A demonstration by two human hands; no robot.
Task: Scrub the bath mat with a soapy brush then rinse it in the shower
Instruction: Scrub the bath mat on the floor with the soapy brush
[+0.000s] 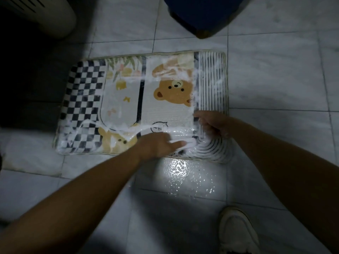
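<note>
Foam and both hands at the mat's near right corner

Bath mat lies flat on the tiled floor, long axis running 9 to 3 o'clock across my view; checkered end at 9, striped end at 3; lather is streaked along the near edge and up the stripes, while the middle panels look thinly covered.

Left hand rests on the mat at about 5 o'clock from its centre, fingers straight and pointing toward 3, pressed flat into the suds and gripping nothing; right hand sits just beyond it toward 2, on the striped end, fingers curled under; motion blur hides whether they clasp a brush or only bunch the mat, so I cannot tell; no brush shows plainly anywhere.

Relation that counts, as I judge it: the unscrubbed stretch lies from the hands toward 9 and 11 o'clock, along the long axis; the left hand is nearer that ground, the right nearer the stripes; strokes should travel toward 9 with the flat hand pinning the mat against sliding.

Wet patch glares on the tile at 6 o'clock just off the mat's edge, near a white shoe; footing there looks slippery; a dark blue tub stands at 12.
</note>
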